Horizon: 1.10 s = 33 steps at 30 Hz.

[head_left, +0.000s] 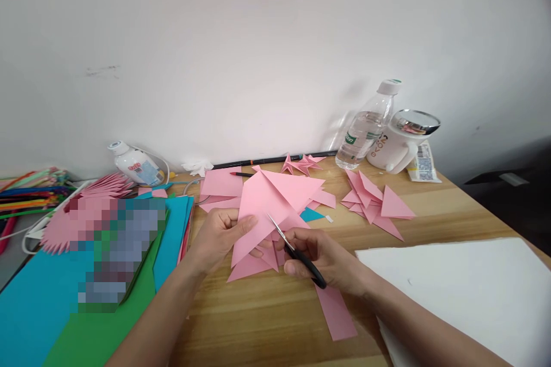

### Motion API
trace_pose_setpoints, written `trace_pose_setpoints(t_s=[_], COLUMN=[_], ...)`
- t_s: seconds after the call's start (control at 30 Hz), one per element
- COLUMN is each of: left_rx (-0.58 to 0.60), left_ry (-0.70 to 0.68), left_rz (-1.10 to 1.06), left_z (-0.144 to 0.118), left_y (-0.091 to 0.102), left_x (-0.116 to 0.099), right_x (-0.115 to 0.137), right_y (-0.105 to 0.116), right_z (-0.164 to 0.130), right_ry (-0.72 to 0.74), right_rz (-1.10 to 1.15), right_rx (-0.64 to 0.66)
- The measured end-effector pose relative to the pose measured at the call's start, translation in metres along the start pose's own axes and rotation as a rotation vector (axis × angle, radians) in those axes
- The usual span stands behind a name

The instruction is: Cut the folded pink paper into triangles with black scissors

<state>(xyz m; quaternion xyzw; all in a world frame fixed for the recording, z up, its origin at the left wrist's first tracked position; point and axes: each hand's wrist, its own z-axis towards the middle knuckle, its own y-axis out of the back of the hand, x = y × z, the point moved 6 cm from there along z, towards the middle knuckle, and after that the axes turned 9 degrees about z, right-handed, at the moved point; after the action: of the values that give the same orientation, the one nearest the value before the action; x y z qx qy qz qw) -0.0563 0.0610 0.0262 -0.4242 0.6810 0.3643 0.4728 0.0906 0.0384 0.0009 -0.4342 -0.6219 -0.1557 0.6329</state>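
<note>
My left hand is closed on the left edge of a folded sheet of pink paper, its thumb lying on top. Black-handled scissors are gripped in my right hand, their blades pointing up and left over the lower part of the sheet. Whether the blades are cutting into it, I cannot tell. Beneath the sheet lie more pink pieces, partly hidden by it. A pink strip rests on the table below my right hand. Several cut pink triangles are piled to the right.
Along the wall stand a water bottle, a lidded white mug and a small white bottle. At left are blue and green sheets, a pink pleated paper fan and colored pipe cleaners. White board covers the right front.
</note>
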Motion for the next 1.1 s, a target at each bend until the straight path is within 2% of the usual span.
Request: trace_pose_setpoints(t_s=[1.1], left_rx=[-0.001], left_ry=[0.008], left_rz=[-0.01], left_z=[0.0014], left_y=[-0.0018], left_x=[-0.0038], right_x=[-0.0065], right_y=[0.002], right_z=[-0.0004], right_ry=[-0.017], right_rz=[-0.038], right_rx=[-0.056])
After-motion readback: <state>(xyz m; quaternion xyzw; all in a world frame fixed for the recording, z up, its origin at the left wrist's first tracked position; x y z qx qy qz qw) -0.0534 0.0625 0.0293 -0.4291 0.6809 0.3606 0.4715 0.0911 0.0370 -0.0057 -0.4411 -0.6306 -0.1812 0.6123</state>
